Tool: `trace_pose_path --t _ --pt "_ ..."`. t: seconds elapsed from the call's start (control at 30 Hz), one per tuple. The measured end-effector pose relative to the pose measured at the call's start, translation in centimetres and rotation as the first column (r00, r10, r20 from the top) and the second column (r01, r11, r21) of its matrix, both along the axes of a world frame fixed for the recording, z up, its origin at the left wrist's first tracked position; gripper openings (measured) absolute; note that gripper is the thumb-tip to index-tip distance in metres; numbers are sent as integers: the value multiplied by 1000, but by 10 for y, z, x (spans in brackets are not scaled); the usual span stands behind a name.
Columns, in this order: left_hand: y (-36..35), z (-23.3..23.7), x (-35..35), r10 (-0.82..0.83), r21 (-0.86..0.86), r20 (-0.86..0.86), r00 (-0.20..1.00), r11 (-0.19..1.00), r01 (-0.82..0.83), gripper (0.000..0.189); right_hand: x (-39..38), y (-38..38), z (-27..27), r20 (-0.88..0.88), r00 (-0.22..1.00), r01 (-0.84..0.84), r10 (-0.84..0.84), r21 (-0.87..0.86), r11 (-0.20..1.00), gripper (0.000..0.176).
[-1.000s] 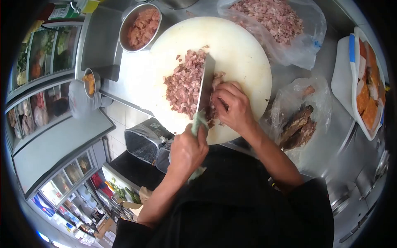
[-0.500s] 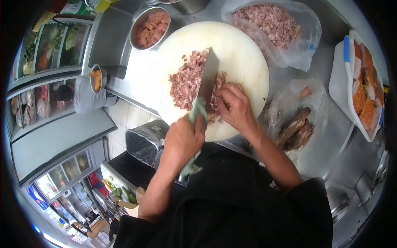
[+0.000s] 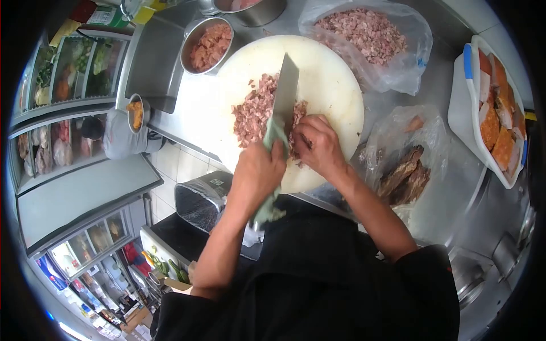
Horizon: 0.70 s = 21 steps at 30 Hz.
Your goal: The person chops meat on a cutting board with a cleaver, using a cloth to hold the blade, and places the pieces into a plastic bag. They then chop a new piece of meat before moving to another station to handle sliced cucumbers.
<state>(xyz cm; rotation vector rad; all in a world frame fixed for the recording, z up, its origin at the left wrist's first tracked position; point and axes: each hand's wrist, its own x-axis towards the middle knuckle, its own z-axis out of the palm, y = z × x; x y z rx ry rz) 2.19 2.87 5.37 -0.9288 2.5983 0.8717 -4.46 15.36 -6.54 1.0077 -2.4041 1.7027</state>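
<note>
My left hand [image 3: 259,173] is closed round the cleaver's handle, which has a green cloth [image 3: 275,133] about it. The cleaver's broad blade [image 3: 286,85] stands on a round white cutting board [image 3: 335,74], between two portions of meat. Diced pinkish meat [image 3: 253,113] is heaped left of the blade. To the right of the blade, my right hand [image 3: 319,143] has its fingers curled on a narrow strip of meat [image 3: 299,111], partly hidden under them.
A clear bag of diced meat [image 3: 364,35] lies behind the board, and a bag with dark meat [image 3: 405,173] lies to the right. Metal bowls [image 3: 209,45] stand back left. A white tray [image 3: 462,102] holds browned pieces at far right. A lined bin [image 3: 196,199] stands below left.
The cleaver and my left hand have shifted slightly up and left in view. My right hand stays curled at the meat. The whole view has moved a little.
</note>
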Motion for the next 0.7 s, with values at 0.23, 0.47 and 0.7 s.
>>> trace_pose_path --t 0.23,0.47,0.7 --pt "17 -30 15 65 51 -76 995 997 -61 42 2 -2 -1 -13 1000 12 -12 -2 1000 13" --pt "-19 -29 -41 25 -6 -131 991 1000 -26 38 -11 3 2 81 996 -36 37 -11 999 21" --pt "-6 19 -3 147 158 -131 980 979 -126 42 -45 0 9 -156 987 31 -27 23 999 17"
